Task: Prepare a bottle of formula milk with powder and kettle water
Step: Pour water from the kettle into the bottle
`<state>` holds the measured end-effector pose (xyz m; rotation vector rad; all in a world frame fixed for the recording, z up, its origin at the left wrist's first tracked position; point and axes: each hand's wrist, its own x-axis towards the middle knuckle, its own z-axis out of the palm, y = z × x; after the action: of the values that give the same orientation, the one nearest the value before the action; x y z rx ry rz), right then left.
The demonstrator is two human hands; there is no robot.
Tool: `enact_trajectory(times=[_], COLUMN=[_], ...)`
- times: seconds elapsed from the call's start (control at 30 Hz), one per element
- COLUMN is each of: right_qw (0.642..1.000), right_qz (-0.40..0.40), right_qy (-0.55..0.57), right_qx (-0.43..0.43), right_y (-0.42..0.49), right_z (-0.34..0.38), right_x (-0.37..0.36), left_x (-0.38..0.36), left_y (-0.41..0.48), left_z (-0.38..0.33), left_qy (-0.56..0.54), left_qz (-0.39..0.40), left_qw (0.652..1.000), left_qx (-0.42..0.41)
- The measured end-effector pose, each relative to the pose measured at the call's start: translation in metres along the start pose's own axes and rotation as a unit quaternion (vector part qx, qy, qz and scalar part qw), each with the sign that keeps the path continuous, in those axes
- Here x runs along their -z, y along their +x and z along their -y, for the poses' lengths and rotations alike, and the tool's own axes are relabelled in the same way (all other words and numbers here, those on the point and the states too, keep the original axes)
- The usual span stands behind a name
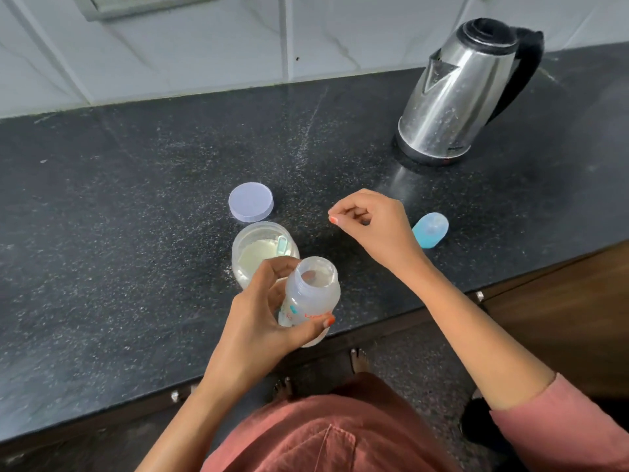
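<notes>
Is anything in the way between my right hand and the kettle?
Nothing visible. Only bare counter lies between the right hand and the kettle; the blue cap sits off to the hand's right.

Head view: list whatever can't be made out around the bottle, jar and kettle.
Head view only:
- kettle: water level, hidden by its steel wall.
- bottle: lower part, covered by the left hand; print too small to read.
- powder jar: near side, behind hand and bottle.
- right hand: whether its pinched fingertips hold anything, too small.
</notes>
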<state>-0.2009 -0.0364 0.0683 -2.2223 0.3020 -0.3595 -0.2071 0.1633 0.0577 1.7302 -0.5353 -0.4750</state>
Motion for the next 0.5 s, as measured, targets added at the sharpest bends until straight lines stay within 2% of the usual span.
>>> enact_trajectory(times=[0.27, 0.5], right_qw=[0.996, 0.979], right_qz=[-0.065, -0.143], right_qy=[0.056, 0.132], right_qx=[-0.033, -0.064], right_y=[0.025, 0.069], right_z=[-0.052, -0.103], right_x=[0.066, 0.14], left_x=[-0.058, -0.099], left_y=[0.047, 0.113], left_z=[-0.017, -0.016], left_qy=[-0.007, -0.014], left_qz=[-0.033, -0.121], left_qw=[0.999, 0.992], left_qx=[-0.024, -0.018])
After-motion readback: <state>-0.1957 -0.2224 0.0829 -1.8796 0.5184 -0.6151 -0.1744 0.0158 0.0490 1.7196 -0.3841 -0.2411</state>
